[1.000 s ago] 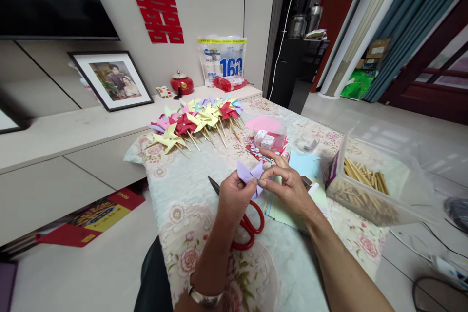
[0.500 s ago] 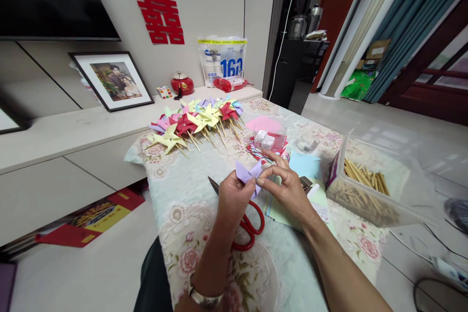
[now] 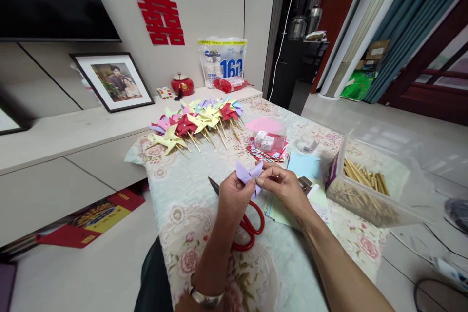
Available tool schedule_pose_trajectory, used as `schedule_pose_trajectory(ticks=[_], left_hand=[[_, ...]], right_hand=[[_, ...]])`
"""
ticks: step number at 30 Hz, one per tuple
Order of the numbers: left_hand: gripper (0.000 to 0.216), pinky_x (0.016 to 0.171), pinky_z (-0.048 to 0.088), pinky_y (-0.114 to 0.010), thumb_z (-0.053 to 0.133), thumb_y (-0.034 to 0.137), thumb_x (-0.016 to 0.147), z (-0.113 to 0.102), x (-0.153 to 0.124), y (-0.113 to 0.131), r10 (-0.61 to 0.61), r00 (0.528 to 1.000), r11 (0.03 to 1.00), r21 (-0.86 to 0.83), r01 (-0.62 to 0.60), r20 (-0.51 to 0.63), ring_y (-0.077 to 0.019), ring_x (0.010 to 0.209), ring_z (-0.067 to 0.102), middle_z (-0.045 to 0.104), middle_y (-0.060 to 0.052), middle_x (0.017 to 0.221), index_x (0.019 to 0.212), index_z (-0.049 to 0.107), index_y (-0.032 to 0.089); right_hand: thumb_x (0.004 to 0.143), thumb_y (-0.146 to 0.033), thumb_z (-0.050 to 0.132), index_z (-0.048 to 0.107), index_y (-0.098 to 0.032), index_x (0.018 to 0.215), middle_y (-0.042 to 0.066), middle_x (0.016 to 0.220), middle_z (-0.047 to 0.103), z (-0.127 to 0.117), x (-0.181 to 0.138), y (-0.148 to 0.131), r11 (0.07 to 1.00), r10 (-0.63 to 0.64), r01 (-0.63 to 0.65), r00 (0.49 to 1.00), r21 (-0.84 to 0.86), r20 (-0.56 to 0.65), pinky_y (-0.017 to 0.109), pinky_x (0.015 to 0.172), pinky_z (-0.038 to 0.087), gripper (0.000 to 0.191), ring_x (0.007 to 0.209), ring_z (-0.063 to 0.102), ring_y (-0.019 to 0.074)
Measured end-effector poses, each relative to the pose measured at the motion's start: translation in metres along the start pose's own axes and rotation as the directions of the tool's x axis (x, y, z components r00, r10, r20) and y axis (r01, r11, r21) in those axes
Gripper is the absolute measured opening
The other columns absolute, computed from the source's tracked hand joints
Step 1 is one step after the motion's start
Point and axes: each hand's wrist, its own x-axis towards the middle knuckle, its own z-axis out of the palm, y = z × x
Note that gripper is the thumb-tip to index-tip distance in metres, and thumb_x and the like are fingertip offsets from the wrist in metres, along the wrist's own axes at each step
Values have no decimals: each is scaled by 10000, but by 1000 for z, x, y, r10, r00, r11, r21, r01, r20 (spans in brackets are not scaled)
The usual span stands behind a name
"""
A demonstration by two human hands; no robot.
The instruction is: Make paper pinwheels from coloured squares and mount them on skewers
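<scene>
Pinching a lilac paper pinwheel head [image 3: 248,174] between both hands, above the floral tablecloth [image 3: 190,214] at the near middle of the table. My left hand [image 3: 234,195] is closed on its lower-left side, thumb and fingers gripping the folded vanes. My right hand [image 3: 287,189] nips the centre from the right with thumb and forefinger.

Step in hand, as I judge it: gathering the vane tips at the centre, with no stick yet fitted. The next move calls for keeping the tips pressed together so they do not spring apart, and for a freed hand to reach the clear box of sticks [image 3: 365,185] at the right.

Count:
- one pinwheel head, held
- one pair of red-handled scissors [image 3: 250,229], lying below my left hand
- one box of sticks
- one round clear tub [image 3: 268,139] with two small white boxes inside
- finished pinwheels [image 3: 193,122] heaped at the far end, too overlapped to number
</scene>
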Motion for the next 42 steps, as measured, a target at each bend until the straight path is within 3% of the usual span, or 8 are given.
schedule_pose_trajectory(ticks=[3,5,17,29,42], left_hand=[[314,715,555,-267,765,174,576,-1,0,-1,-30,1000,1000,-2,30,7,-188,731,723,788,-38,815,887,734,135],[315,703,556,-269,770,176,580,-2,-1,-1,-41,999,999,-10,41,13,-191,719,724,789,-44,810,889,734,129],[336,727,556,-282,791,190,568,-2,-1,-2,-82,997,995,-58,82,7,-203,751,729,784,-41,792,893,731,130],[263,699,548,-275,757,187,521,1,1,-3,-73,995,997,-19,72,-66,-179,696,698,751,-16,721,771,684,152],[282,676,542,-269,777,185,531,0,-1,-2,-101,993,995,-21,100,-53,-181,675,697,763,-28,734,800,711,131]], right_hand=[[716,-383,803,708,-209,697,23,814,679,0,0,-1,998,22,-25,999,60,45,340,771,440,199,790,607,201],[712,-384,809,699,-201,700,4,729,648,0,-1,-1,996,30,-35,998,81,61,319,715,428,214,717,572,177],[650,-358,841,699,-188,711,-9,720,655,1,1,0,983,89,-98,994,158,65,288,686,425,229,687,561,147],[646,-370,815,675,-192,679,2,694,664,4,1,4,992,113,-112,994,56,-7,313,683,441,228,683,571,175],[565,-336,885,654,-197,670,-21,658,633,8,1,4,972,153,-144,988,186,-36,287,639,419,290,635,544,148]])
